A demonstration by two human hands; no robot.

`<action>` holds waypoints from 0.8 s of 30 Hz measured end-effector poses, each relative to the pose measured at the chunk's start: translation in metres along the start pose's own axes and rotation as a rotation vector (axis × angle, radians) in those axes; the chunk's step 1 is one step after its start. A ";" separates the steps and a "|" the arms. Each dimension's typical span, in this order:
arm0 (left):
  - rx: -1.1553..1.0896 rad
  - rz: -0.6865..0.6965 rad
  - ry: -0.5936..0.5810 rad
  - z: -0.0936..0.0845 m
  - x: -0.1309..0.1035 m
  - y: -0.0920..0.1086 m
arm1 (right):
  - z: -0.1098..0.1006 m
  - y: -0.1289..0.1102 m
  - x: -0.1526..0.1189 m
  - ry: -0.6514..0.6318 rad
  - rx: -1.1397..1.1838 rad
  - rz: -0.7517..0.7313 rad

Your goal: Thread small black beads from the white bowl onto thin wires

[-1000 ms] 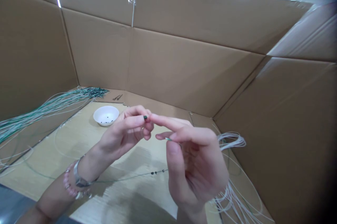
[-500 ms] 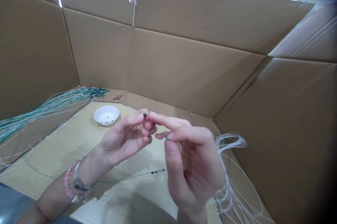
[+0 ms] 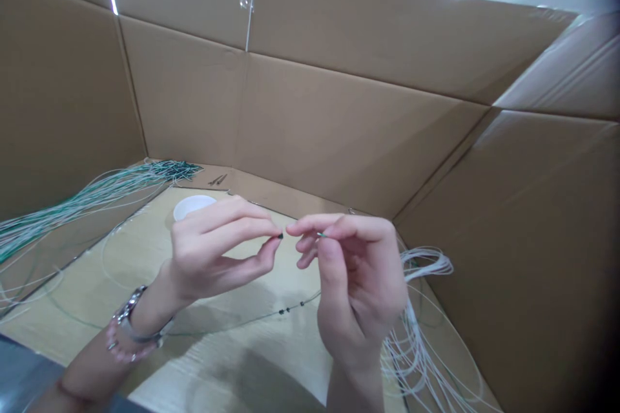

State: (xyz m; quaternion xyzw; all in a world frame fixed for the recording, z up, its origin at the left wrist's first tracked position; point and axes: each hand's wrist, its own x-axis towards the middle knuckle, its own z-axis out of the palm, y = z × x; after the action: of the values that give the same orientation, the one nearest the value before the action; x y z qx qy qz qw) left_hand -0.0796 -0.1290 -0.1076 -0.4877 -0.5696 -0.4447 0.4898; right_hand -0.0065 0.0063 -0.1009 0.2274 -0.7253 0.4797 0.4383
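My left hand [image 3: 220,238] pinches a tiny dark bead-like piece [image 3: 280,236] between thumb and fingertips. Facing it, a short gap away, my right hand [image 3: 363,271] holds the tip of a thin green cord [image 3: 321,234] between thumb and index finger. The other right fingers are loosely curled behind. Lower down, the cord runs from under my right hand toward the left, with several small dark pieces [image 3: 287,309] threaded on it. My left hand and wrist partly cover a white bowl [image 3: 194,205]; its contents are hidden.
Cardboard walls [image 3: 339,122] enclose the pale work board [image 3: 232,348]. Along the left lies a bundle of green and white cords [image 3: 97,196]. Small metal tools [image 3: 217,180] rest at the back. A coil of white cords [image 3: 419,335] lies at right.
My left hand has turned over, palm now downward, its pinched dark piece brought lower and to the right. It now covers much of the bowl. My right hand's cord tip has risen slightly.
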 end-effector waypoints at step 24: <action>0.045 -0.073 0.034 -0.011 0.005 0.012 | 0.014 -0.005 -0.007 0.159 0.073 -0.020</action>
State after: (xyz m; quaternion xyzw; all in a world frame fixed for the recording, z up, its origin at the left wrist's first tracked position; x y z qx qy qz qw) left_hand -0.0668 -0.1377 -0.1006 -0.4479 -0.5884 -0.4577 0.4936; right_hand -0.0050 -0.0088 -0.1065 0.2116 -0.6681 0.5180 0.4905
